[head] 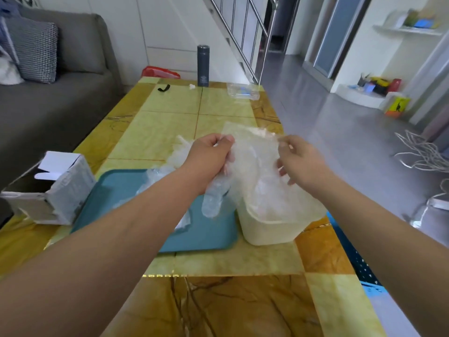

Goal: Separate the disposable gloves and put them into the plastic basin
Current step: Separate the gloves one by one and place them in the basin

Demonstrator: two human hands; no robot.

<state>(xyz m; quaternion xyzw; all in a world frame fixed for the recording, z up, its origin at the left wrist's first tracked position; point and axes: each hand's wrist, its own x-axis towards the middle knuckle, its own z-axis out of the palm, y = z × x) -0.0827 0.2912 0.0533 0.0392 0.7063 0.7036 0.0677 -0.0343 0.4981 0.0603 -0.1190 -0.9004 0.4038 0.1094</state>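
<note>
Nearest us on the yellow table [243,263], a teal tray [209,235] lies just left of the cream plastic basin [264,231], which holds crumpled clear film. Above them our left hand [211,159] grips a bunch of disposable gloves [252,161], one dangling over the tray, while our right hand [298,161] pinches the top edge of one glove over the basin. A torn cardboard box [65,188] sits left; a dark flask [203,65] stands far.
</note>
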